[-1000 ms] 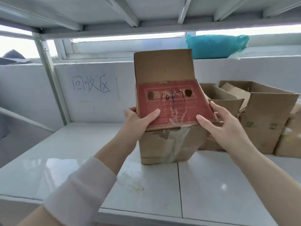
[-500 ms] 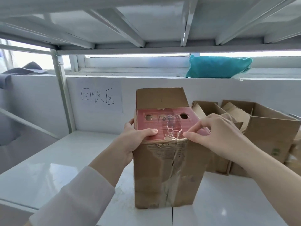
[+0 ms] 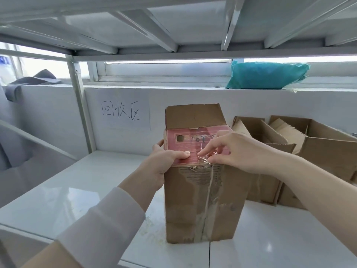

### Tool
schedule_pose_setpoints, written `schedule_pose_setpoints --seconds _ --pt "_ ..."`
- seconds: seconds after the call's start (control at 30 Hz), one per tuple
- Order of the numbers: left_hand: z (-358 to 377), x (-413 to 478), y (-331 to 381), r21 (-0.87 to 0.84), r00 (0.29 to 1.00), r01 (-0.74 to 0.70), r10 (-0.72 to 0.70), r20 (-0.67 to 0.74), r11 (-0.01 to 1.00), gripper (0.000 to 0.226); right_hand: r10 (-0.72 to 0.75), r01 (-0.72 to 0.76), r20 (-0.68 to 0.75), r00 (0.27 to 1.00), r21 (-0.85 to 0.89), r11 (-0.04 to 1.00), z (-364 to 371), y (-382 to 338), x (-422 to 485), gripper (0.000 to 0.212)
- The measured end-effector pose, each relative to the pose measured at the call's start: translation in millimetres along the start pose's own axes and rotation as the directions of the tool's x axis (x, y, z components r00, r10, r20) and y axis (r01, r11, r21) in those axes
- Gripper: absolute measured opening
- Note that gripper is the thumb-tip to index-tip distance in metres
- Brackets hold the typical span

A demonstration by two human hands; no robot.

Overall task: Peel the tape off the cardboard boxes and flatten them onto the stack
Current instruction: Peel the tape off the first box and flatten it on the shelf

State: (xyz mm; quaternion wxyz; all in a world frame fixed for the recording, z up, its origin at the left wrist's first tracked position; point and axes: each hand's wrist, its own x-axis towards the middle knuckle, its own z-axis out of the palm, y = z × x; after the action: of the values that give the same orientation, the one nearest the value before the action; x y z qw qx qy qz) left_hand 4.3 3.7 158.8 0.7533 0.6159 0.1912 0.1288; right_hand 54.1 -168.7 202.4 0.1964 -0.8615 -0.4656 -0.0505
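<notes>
A tall brown cardboard box stands upright on the white shelf surface. Its red printed top flap is folded down and its far flap stands up. Clear tape runs down the front face, crinkled at the top edge. My left hand grips the box's upper left corner, thumb on the red flap. My right hand pinches the crinkled tape end at the flap's front edge.
Two open cardboard boxes stand to the right against the back wall. A paper sign with handwritten characters hangs on the wall. A teal bag lies on the ledge above. A shelf frame runs close overhead, with a metal post at left.
The box went from tilted in both hands to standing upright on the shelf. My right hand moved from the box's right side to the tape end at the flap's front edge.
</notes>
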Motion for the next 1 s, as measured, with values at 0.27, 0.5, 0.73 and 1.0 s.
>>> schedule_pose_setpoints --seconds 0.27,0.5,0.73,1.0 --pt "-3.4 22.5 -0.6 0.027 1.000 0.013 -0.014 0.015 1.000 0.087 -0.105 0.114 0.140 0.985 -0.055 0.992 -7.5 9.3 23.2 0.023" --pt "-3.2 28.2 -1.5 0.017 0.999 0.011 -0.011 0.030 1.000 0.084 -0.171 0.188 0.149 0.974 -0.112 0.976 -11.0 16.6 29.5 0.016" --pt "-2.7 21.3 -1.2 0.018 1.000 0.000 -0.001 0.024 1.000 0.084 -0.090 0.106 0.189 0.978 -0.079 0.991 -9.6 21.7 30.4 0.022" --pt "-1.5 17.3 0.3 0.045 1.000 -0.004 0.003 0.011 0.999 0.087 -0.071 0.061 0.154 0.985 0.063 0.996 -5.9 20.0 23.2 0.008"
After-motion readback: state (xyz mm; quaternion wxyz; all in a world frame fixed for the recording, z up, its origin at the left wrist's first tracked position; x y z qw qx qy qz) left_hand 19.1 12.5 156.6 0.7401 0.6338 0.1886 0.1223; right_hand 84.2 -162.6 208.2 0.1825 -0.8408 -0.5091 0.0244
